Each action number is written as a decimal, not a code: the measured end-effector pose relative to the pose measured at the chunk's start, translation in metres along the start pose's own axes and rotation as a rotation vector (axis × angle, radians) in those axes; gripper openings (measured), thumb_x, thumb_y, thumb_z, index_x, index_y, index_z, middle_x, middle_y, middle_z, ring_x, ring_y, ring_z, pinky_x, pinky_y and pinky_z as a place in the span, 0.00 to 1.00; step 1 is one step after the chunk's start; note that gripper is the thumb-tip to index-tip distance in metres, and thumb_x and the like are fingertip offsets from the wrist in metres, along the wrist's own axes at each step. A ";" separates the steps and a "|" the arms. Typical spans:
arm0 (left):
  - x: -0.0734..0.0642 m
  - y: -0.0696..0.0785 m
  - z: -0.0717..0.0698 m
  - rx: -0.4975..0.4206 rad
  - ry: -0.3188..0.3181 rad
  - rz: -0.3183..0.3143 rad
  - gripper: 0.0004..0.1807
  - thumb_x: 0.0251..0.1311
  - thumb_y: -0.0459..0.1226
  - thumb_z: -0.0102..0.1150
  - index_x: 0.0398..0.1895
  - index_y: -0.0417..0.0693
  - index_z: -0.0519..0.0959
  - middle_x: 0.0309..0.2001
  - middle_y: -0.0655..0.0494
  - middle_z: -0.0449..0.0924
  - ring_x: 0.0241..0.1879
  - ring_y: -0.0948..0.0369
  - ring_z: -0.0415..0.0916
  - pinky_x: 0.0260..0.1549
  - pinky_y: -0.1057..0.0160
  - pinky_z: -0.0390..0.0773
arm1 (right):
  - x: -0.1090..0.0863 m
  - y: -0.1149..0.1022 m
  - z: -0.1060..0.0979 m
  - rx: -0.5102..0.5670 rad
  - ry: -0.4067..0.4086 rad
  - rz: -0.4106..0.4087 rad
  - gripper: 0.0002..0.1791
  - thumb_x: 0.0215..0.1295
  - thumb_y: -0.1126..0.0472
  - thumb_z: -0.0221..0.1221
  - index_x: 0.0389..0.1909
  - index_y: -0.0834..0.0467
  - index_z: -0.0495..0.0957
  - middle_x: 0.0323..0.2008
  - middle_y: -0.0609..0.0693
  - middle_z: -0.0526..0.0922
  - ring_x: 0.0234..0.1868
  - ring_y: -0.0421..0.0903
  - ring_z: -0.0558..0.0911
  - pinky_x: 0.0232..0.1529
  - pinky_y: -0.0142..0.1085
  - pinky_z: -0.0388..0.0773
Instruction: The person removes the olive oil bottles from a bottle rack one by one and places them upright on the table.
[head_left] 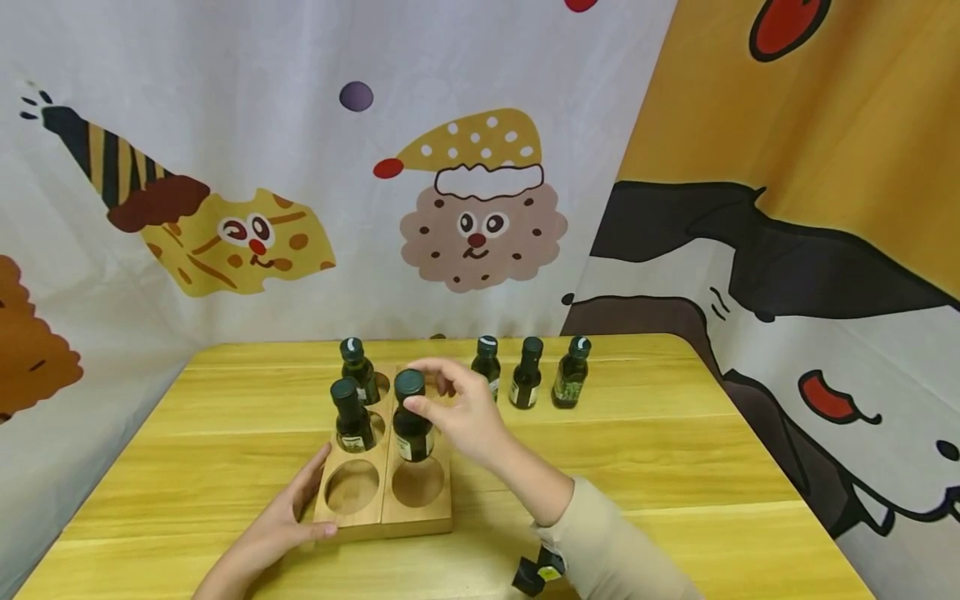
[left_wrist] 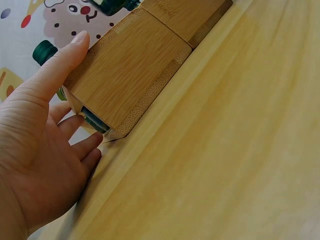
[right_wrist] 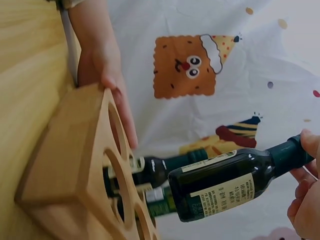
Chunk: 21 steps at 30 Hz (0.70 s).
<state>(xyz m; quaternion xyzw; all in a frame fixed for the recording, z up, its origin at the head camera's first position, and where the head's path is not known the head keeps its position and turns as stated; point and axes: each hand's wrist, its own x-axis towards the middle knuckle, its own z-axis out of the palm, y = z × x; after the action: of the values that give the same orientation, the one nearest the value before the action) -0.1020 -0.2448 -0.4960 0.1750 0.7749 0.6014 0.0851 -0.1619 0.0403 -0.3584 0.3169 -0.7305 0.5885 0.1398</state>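
My right hand (head_left: 465,417) pinches the dark green cap of a small dark glass bottle (head_left: 414,433). In the right wrist view that bottle (right_wrist: 215,185) leans, its base just outside the holes of a wooden bottle rack (right_wrist: 60,155). My left hand (head_left: 281,521) holds the rack's near left corner, thumb at the front and fingers along the side. Two similar bottles stand in the left row of holes, one at the back (head_left: 358,375) and one in the middle (head_left: 352,421). The near left and near right holes contain nothing; my right hand partly hides the back right.
Three more capped bottles stand on the wooden table (head_left: 637,467) right of the rack: one partly behind my hand (head_left: 487,362), a middle one (head_left: 527,375) and a right one (head_left: 572,375). A cartoon-printed cloth (head_left: 285,133) hangs behind the table.
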 end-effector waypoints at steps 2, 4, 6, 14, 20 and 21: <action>0.000 -0.001 0.000 0.004 0.003 -0.012 0.55 0.52 0.28 0.68 0.77 0.50 0.43 0.74 0.36 0.37 0.68 0.35 0.36 0.55 0.80 0.52 | 0.000 0.002 -0.007 -0.015 0.009 0.012 0.19 0.54 0.68 0.68 0.48 0.59 0.80 0.32 0.49 0.76 0.30 0.47 0.66 0.31 0.34 0.63; 0.000 -0.002 0.000 0.005 0.002 -0.018 0.55 0.52 0.27 0.68 0.77 0.50 0.42 0.74 0.36 0.36 0.68 0.36 0.36 0.55 0.80 0.51 | -0.001 0.003 -0.013 -0.031 0.018 0.028 0.19 0.54 0.68 0.68 0.49 0.61 0.80 0.31 0.49 0.74 0.29 0.49 0.65 0.30 0.34 0.62; -0.001 -0.003 -0.001 0.000 0.002 -0.033 0.55 0.52 0.28 0.68 0.77 0.51 0.42 0.74 0.37 0.35 0.68 0.37 0.36 0.56 0.80 0.51 | -0.002 0.003 -0.020 -0.042 0.026 0.044 0.19 0.54 0.69 0.68 0.49 0.63 0.80 0.30 0.50 0.72 0.28 0.51 0.65 0.29 0.34 0.60; -0.001 -0.004 -0.001 -0.006 0.004 -0.085 0.55 0.53 0.30 0.68 0.77 0.54 0.41 0.75 0.40 0.35 0.69 0.38 0.37 0.54 0.81 0.51 | -0.004 -0.009 -0.044 -0.075 0.041 0.046 0.16 0.56 0.73 0.65 0.46 0.68 0.78 0.27 0.52 0.73 0.27 0.51 0.67 0.29 0.35 0.64; -0.002 -0.004 -0.001 0.002 0.008 -0.077 0.56 0.53 0.30 0.68 0.77 0.53 0.41 0.74 0.40 0.35 0.69 0.37 0.37 0.54 0.80 0.50 | -0.008 0.022 -0.057 -0.104 0.084 0.029 0.19 0.54 0.71 0.67 0.48 0.63 0.79 0.30 0.53 0.76 0.28 0.49 0.67 0.30 0.36 0.63; -0.002 -0.003 -0.001 0.000 0.008 -0.080 0.55 0.53 0.30 0.68 0.77 0.53 0.41 0.75 0.40 0.35 0.69 0.37 0.37 0.54 0.80 0.50 | -0.009 0.025 -0.059 -0.108 0.091 0.031 0.19 0.55 0.70 0.67 0.49 0.62 0.79 0.30 0.53 0.75 0.28 0.48 0.66 0.30 0.36 0.61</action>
<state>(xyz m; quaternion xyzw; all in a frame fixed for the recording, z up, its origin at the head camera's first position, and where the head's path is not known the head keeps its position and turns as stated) -0.1012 -0.2476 -0.4991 0.1417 0.7815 0.5983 0.1060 -0.1806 0.1016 -0.3668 0.2704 -0.7588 0.5643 0.1808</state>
